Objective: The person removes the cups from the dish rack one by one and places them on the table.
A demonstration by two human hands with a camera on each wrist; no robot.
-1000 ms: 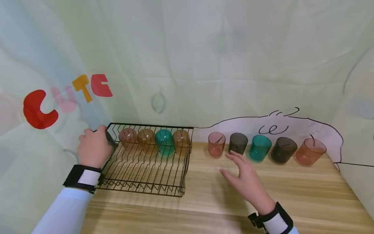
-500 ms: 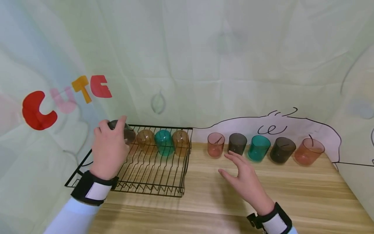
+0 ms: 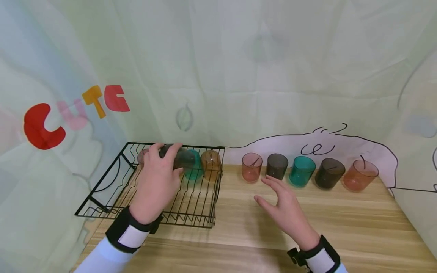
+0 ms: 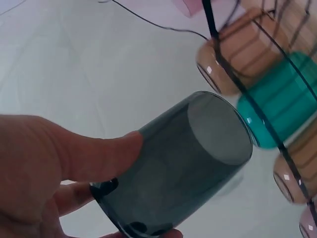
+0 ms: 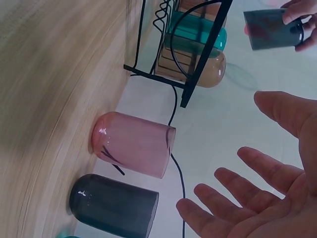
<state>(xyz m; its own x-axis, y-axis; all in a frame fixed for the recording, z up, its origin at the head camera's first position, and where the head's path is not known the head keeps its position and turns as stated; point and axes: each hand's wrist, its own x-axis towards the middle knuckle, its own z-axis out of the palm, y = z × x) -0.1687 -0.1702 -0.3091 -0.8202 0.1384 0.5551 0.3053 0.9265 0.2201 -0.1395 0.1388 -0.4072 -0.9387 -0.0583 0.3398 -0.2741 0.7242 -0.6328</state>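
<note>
My left hand [image 3: 155, 185] grips a dark grey see-through cup [image 4: 173, 163] near its base, thumb on one side and fingers on the other. The cup is raised over the black wire rack [image 3: 101, 179], its mouth turned downward. Upside-down cups line the rack's back: a teal cup [image 3: 194, 167], an amber cup [image 3: 211, 167] to its right, a second amber cup [image 4: 299, 166] and a pink cup [image 3: 141, 156] mostly behind my left hand. Fingers spread and holding nothing, my right hand [image 3: 286, 212] hovers before an upright pink cup [image 5: 133, 144] and a grey cup [image 5: 114, 206].
Along the wooden table's [image 3: 246, 235] back, right of the rack, the upright row continues with a teal cup [image 3: 302, 172], a dark cup [image 3: 329, 174] and an orange-pink cup [image 3: 361, 176]. A printed cloth [image 3: 225, 76] hangs directly behind rack and cups.
My left hand has carried the dark grey cup from the rack's left end rightward, past the pink cup to in front of the teal one. My right hand has stayed in place.
</note>
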